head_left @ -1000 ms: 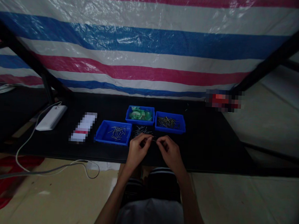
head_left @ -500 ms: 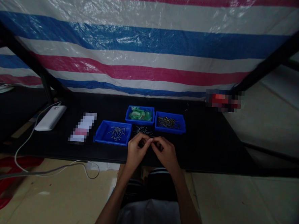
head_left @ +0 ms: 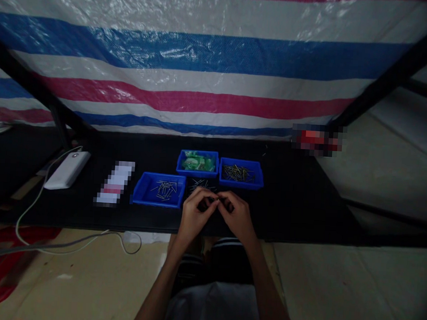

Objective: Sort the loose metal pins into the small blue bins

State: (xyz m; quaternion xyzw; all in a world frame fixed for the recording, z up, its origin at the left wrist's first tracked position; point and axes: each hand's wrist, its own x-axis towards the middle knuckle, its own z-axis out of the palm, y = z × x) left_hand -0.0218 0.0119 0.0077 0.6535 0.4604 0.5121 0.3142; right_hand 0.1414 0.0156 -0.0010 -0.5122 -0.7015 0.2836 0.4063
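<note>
Metal pins lay loose right beyond both hands, left hand and right hand pinching something tiny I couldn't make out, so one slip could've lost it among them.

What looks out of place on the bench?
A scatter of thin metal pins lies loose on the black tabletop, between the blue plastic trays, just beyond the left hand and right hand. Nothing else stands out.
</note>
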